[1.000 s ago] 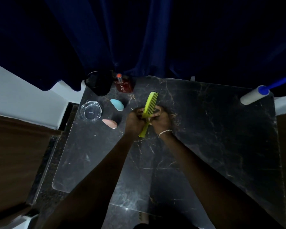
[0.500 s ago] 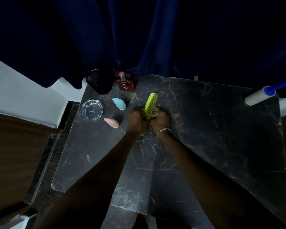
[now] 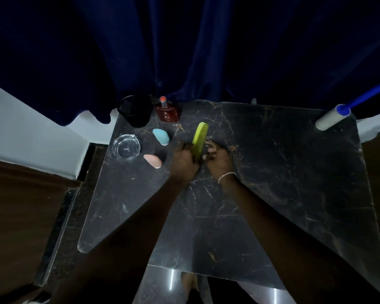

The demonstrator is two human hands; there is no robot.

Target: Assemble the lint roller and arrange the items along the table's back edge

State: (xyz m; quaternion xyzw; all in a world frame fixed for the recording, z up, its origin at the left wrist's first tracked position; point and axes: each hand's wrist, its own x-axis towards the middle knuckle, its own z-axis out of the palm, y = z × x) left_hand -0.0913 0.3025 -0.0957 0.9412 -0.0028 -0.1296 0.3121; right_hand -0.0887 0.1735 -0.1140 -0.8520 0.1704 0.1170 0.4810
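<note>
At the far left of the dark, gold-veined marble table [image 3: 272, 172] sits a round clear glass ashtray [image 3: 126, 147], thick-walled and glossy. Behind it, at the back edge, stands a black mug [image 3: 135, 111], with a squarish red perfume bottle [image 3: 167, 111] just beside it, topped by a small orange cap. In front of these lie two smooth teardrop makeup sponges, a blue sponge [image 3: 161, 136] and a pink sponge [image 3: 153, 161], apart from each other. Near the middle, the left hand [image 3: 184, 163] is clenched around the handle of a lime-green plastic comb [image 3: 199, 139], whose fine-toothed end points toward the back edge. The right hand [image 3: 219, 160], a thin metal bracelet [image 3: 226, 175] on its wrist, sits just beside the comb with fingers loosely curled; whether they touch it I cannot tell. At the far right back corner lies the lint roller [image 3: 336, 115]: a pale cylindrical roll on a bright blue plastic handle that juts diagonally past the table's edge. A deep blue curtain [image 3: 184, 51] hangs in heavy folds behind.
</note>
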